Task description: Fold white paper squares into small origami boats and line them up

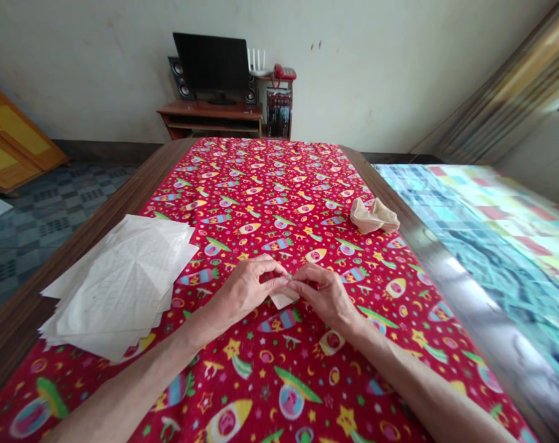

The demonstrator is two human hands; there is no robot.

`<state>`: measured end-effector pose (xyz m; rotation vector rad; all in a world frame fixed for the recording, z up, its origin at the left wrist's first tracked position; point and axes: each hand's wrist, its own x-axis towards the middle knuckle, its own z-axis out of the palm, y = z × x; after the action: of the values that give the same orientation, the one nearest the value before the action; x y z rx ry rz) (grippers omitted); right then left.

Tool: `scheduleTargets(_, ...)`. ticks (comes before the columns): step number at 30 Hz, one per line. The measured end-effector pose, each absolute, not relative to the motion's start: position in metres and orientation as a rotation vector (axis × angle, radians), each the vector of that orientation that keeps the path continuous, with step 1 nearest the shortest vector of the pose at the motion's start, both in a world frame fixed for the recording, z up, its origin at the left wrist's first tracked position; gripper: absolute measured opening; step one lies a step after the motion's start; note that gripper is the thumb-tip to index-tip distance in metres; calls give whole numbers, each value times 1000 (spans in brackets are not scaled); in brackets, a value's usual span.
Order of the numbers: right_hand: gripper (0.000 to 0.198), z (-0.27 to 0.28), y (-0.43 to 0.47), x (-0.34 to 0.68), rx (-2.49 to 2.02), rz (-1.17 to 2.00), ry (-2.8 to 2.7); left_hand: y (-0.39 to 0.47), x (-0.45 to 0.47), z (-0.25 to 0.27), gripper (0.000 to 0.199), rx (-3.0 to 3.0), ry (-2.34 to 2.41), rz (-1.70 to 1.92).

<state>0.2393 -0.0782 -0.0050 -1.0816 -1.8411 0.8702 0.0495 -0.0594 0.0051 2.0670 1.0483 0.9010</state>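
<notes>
Sheets (122,283) lie left on the tablecloth (261,246), a folded piece (374,218) right, the held paper (283,299) between them.

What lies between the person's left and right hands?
In the head view, a small pale piece, pinched by the left hand and right hand over the red cloth.

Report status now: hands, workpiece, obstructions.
Left hand and right hand pinching small pale paper. Paper stack at left, folded beige piece farther right. Nothing visibly blocking hands.

Between left hand (251,284) and right hand (324,291), passage opens toward twelve over red cloth (279,197) — paper stack (122,283) blocks nine, folded tan piece (375,216) two.
</notes>
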Motion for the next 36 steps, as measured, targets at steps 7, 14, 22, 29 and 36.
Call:
scheduleTargets(7, 16, -1, -81, 242, -1014, 804, -1781, -61, 46, 12, 12, 1954, 1116, 956)
scheduleTargets(14, 16, 5, -72, 250, -1166, 585, -1673, -57, 42, 19, 14, 1811, 1181, 1077)
scheduleTargets(22, 17, 1, -66, 260, -1274, 390, -1685, -50, 32, 17, 19, 1719, 1382, 1143)
scheduleTargets(29, 21, -9, -60, 266, -1390, 310, -1798, -42, 26, 5, 17, 2003, 1459, 1059)
scheduleTargets(36, 22, -13, -58, 263, -1615, 326, -1962, -45, 30, -14, 14, 2345, 1579, 814)
